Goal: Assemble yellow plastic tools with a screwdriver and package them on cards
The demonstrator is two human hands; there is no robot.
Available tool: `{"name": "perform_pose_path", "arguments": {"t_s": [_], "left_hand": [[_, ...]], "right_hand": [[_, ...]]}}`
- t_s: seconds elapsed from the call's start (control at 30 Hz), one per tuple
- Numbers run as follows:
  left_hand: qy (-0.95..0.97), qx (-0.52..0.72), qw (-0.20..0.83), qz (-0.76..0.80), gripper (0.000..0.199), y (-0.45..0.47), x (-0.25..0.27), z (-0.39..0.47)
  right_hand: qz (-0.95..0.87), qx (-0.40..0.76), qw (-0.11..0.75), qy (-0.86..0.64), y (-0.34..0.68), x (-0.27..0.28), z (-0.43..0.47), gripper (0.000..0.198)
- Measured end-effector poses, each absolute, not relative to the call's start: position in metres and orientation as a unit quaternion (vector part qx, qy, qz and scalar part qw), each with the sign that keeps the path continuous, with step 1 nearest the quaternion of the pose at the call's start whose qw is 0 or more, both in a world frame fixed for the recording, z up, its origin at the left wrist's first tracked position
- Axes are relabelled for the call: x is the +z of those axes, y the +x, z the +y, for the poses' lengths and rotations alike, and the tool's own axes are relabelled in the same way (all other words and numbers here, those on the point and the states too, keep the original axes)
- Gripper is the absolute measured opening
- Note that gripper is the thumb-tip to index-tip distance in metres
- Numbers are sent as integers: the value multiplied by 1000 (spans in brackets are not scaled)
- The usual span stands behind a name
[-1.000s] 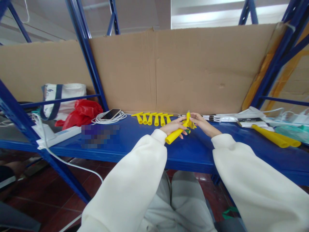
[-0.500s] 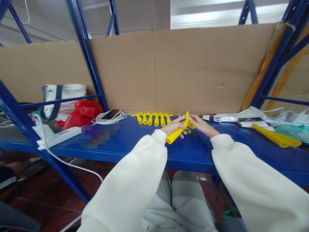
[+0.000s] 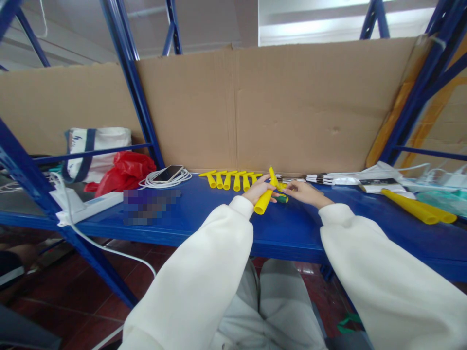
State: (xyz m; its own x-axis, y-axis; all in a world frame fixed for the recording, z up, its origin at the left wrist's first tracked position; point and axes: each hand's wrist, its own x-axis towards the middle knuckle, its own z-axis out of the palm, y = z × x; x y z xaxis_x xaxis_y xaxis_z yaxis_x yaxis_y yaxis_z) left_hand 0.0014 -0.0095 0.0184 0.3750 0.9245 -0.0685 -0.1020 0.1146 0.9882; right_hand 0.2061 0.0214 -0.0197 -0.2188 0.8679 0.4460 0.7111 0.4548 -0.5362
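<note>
My left hand (image 3: 256, 190) is wrapped round a yellow tapered plastic tube (image 3: 263, 201). The tube's wide round mouth points toward me, and its narrow end rises past my fingers. Close on the right, my right hand (image 3: 301, 191) has its fingertips pinched together beside a small yellow part (image 3: 281, 185); whether they grip it is too small to tell. Just under the hands shows a green handle-like piece (image 3: 282, 199), partly covered by my left fingers. Several yellow T-shaped pieces with tapered tube stems (image 3: 236, 182) lie in a row left of my hands.
Cardboard (image 3: 292, 107) walls off the back of the blue shelf (image 3: 211, 218). Two long yellow cones (image 3: 412, 206) lie at right near white packets (image 3: 339, 178). At left are a phone (image 3: 168, 173) on a coiled cable, a red bag (image 3: 126, 170) and a power strip (image 3: 91, 206).
The yellow tube in my left hand has turned more upright and its mouth has shifted slightly right. My right fingers have drawn down and a little away from its upper end.
</note>
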Motion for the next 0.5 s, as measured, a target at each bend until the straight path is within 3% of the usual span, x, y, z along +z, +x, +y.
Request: {"name": "perform_pose_path", "arguments": {"t_s": [0.2,0.37,0.5], "left_hand": [[502,426,642,393,83,2,13,-3],[496,426,637,409,82,2,12,-2],[492,431,640,404,81,2,11,0]], "right_hand": [[-823,193,312,-434,195,-19,12,41],[-825,170,279,-460,194,-18,12,26],[-811,167,327,-455,197,-17,14,22]]}}
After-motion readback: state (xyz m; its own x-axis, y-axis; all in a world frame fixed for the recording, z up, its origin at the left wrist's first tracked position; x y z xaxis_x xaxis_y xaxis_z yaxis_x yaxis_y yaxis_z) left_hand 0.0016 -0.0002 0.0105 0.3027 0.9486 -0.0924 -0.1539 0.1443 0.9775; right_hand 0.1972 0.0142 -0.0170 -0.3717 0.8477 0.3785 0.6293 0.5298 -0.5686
